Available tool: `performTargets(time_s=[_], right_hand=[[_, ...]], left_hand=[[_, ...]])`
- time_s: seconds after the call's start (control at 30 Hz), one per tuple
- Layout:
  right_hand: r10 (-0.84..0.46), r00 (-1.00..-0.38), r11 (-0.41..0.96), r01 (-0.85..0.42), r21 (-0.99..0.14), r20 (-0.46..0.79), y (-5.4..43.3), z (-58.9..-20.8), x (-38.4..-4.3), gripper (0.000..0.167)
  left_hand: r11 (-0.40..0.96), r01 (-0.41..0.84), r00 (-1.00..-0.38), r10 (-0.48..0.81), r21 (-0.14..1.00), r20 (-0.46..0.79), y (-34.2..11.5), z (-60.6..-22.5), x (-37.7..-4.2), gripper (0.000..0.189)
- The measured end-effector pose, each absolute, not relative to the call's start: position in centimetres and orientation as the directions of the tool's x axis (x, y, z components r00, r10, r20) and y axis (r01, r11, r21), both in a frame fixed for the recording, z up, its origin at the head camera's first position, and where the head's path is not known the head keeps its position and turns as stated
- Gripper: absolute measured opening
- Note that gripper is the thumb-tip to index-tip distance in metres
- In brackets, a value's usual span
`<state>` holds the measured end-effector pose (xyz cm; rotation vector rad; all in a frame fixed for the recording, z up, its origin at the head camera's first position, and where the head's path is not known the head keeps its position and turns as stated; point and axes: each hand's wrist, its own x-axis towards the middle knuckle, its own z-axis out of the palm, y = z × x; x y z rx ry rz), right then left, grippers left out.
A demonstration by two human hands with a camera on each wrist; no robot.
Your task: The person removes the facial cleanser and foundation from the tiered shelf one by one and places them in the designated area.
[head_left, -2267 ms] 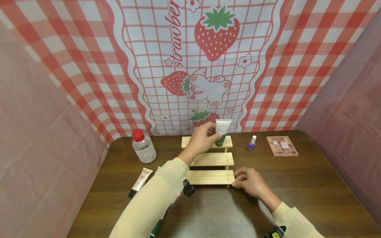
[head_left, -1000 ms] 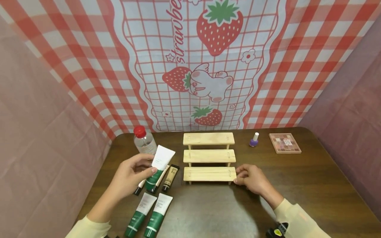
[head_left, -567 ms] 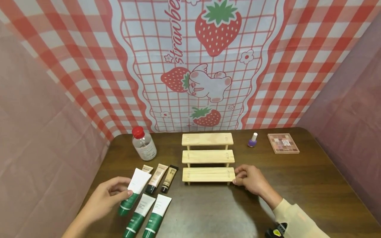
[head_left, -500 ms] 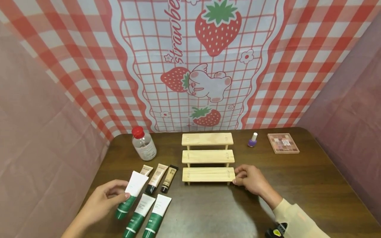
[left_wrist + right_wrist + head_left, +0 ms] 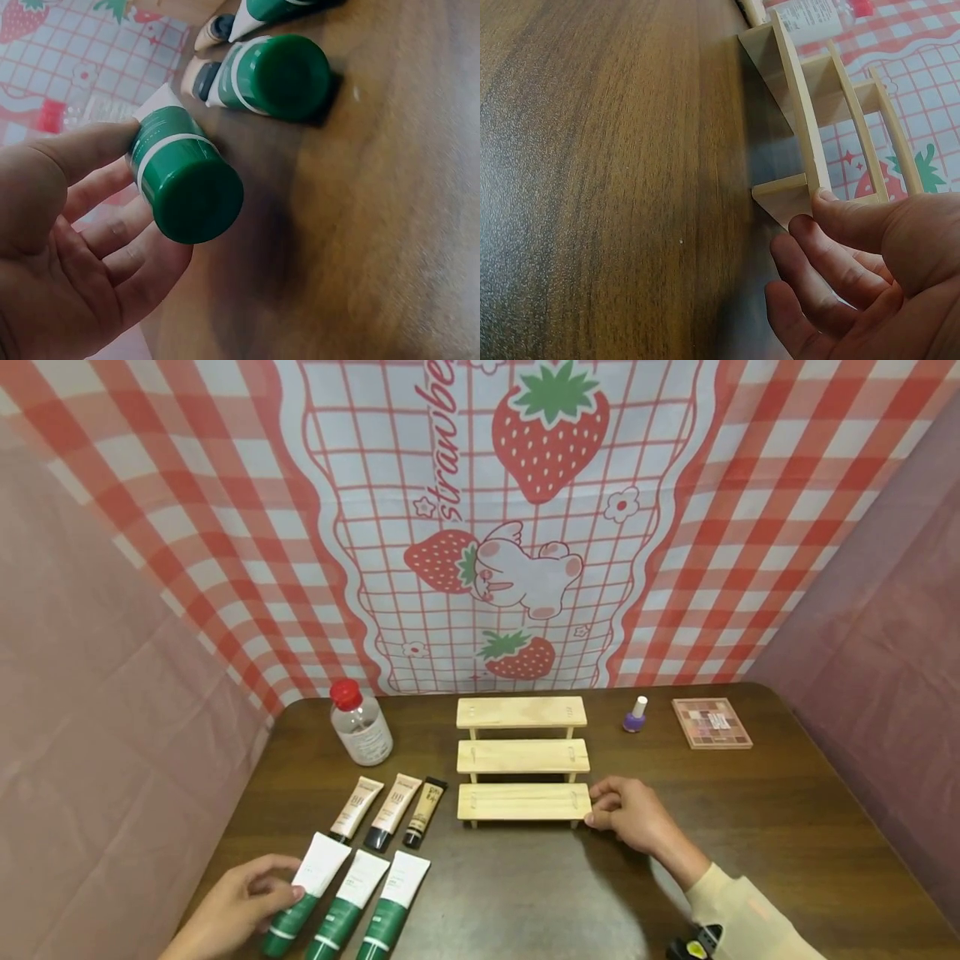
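Note:
My left hand (image 5: 236,902) pinches a white squeeze tube (image 5: 309,893) with a green cap end, between thumb and fingers. In the left wrist view its round green cap (image 5: 199,199) faces the camera, tilted close over the wood. Two matching tubes, a middle one (image 5: 350,902) and a right one (image 5: 395,902), lie side by side to its right. At the table's centre stands a three-step wooden rack (image 5: 522,802). My right hand (image 5: 637,818) grips the right end of its lowest step, thumb on the board's edge (image 5: 814,150); the other fingers are curled beside it.
Behind the green tubes lie two BB cream tubes, one left (image 5: 358,808) and one right (image 5: 393,810), and a gold-and-black tube (image 5: 425,810). A red-capped bottle (image 5: 362,727) stands back left. Back right are purple nail polish (image 5: 634,717) and an eyeshadow palette (image 5: 712,723).
My left hand has carried the squeeze tube from the rack's top step down to the front left, beside the two matching tubes. My right hand has stayed at the rack's lowest step.

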<state>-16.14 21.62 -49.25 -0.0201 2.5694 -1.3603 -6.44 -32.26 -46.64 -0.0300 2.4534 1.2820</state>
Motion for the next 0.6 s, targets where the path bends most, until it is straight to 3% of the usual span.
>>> performTargets(time_s=[0.6], right_hand=[[-0.117,-0.971,0.570,0.105,-0.815,-0.208,21.5,-49.2,-16.0,0.032]], left_hand=[[0.574,-0.235,-0.903,0.170,0.784,-0.395,-33.8,-48.1,-6.5,0.048]])
